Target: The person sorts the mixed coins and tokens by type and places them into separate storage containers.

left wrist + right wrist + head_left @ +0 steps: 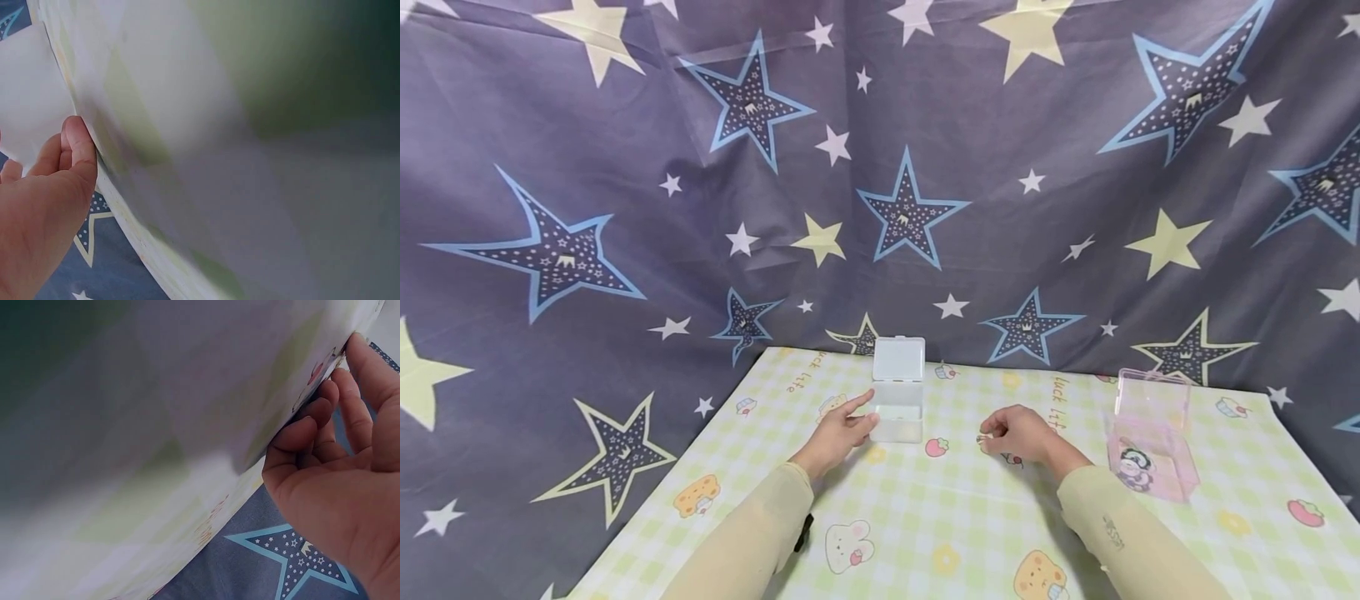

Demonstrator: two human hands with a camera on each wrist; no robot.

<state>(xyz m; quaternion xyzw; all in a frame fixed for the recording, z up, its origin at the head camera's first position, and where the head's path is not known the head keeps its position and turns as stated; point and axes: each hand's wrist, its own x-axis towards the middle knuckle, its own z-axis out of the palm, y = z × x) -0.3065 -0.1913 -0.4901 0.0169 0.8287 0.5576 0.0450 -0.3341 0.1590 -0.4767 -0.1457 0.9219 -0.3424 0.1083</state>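
A small white plastic box [898,429] stands on the table with its hinged lid [898,359] raised at the back. My left hand [837,429] rests against the box's left side, index finger and thumb extended toward it. In the left wrist view, the fingers [76,132] lie beside the white box wall [31,94]. To the right of the box, my right hand [1018,433] is low over the table. Its thumb and index finger pinch a tiny thing [981,439], too small to identify. The other fingers [292,437] are curled in the right wrist view.
A clear pink box [1183,471] with a raised lid [1152,400] stands at the right, a cartoon figure showing on its front. A checked cloth [910,525] with printed pictures covers the table. A dark star-patterned curtain [820,183] hangs behind the table's back edge.
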